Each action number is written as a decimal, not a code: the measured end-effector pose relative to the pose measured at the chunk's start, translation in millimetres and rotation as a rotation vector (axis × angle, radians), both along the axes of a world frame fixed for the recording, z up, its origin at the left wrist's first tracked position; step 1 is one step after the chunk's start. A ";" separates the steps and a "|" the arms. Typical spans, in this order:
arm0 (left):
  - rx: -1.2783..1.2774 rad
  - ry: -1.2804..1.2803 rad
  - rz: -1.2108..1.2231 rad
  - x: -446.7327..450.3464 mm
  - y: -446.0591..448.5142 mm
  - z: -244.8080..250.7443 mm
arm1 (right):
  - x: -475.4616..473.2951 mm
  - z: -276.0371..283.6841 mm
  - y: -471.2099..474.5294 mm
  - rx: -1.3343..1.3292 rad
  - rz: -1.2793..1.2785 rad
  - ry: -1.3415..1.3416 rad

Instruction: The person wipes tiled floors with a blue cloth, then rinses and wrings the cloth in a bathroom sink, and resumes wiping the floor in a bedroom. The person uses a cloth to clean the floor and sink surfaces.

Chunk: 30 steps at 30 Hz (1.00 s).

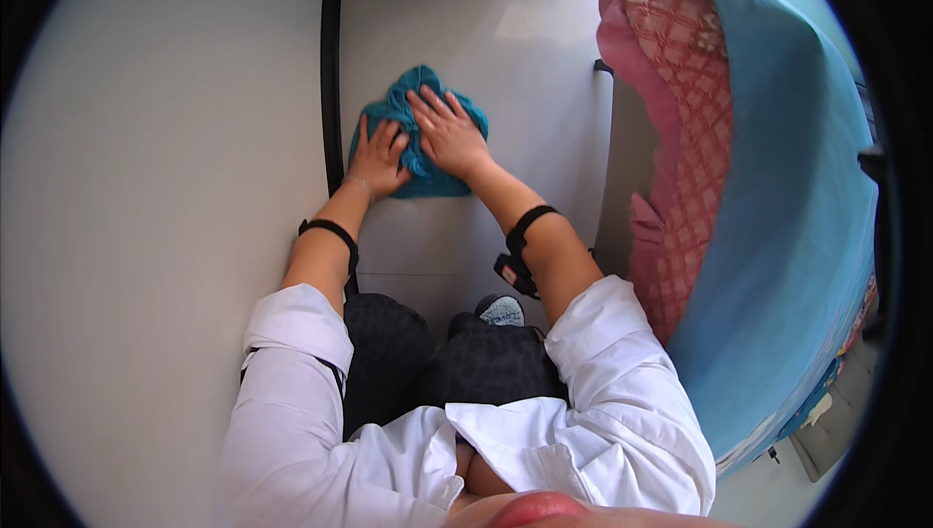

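Observation:
A crumpled teal cloth (444, 185) lies on the pale tiled floor (466, 251) in front of my knees. My left hand (380, 157) presses on its left part, fingers spread. On the upper right part rests my right hand (452, 133), palm down with the fingers a little apart. Folds of the cloth bunch up between the two hands. Neither hand visibly closes around the fabric; both lie flat on top of it. The floor beneath the cloth is hidden.
A black baseboard (332, 90) runs along the white wall (182, 163) on the left. To the right stands a bed with a blue cover (787, 185) and a pink patterned quilt (700, 163) hanging over its side. A slipper (503, 311) shows by my knee.

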<state>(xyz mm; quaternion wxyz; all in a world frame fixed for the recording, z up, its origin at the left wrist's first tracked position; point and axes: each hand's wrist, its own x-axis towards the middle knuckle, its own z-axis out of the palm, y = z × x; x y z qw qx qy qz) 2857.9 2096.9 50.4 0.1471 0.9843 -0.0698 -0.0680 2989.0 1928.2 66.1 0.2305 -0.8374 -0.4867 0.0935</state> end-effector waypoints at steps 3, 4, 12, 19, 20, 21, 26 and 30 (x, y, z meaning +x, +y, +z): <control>0.003 0.196 -0.216 -10.2 21.8 17.0 | -17.4 13.4 0.1 -0.151 0.092 0.189; 0.024 0.345 -0.290 -1.5 33.1 17.3 | -21.2 12.8 1.3 -0.098 0.048 0.164; 0.213 0.522 -0.303 43.7 60.2 -4.0 | -28.2 -25.0 -23.4 -0.129 -0.343 0.196; 0.102 0.569 0.151 60.4 -3.8 4.6 | 19.8 -47.5 -99.2 -0.296 -1.172 -0.073; 0.077 0.549 0.207 72.1 -14.5 6.2 | 32.5 -51.2 -104.1 -0.336 -1.264 -0.180; 0.047 0.634 0.262 82.8 -23.4 8.0 | 48.0 -55.3 -105.0 -0.442 -1.363 -0.177; 0.007 0.768 0.345 121.7 -32.8 16.5 | 123.8 -68.4 -62.7 -0.400 -1.243 -0.198; 0.018 0.865 0.645 114.8 -19.0 30.9 | 114.1 -62.8 20.6 -0.082 -0.643 -0.175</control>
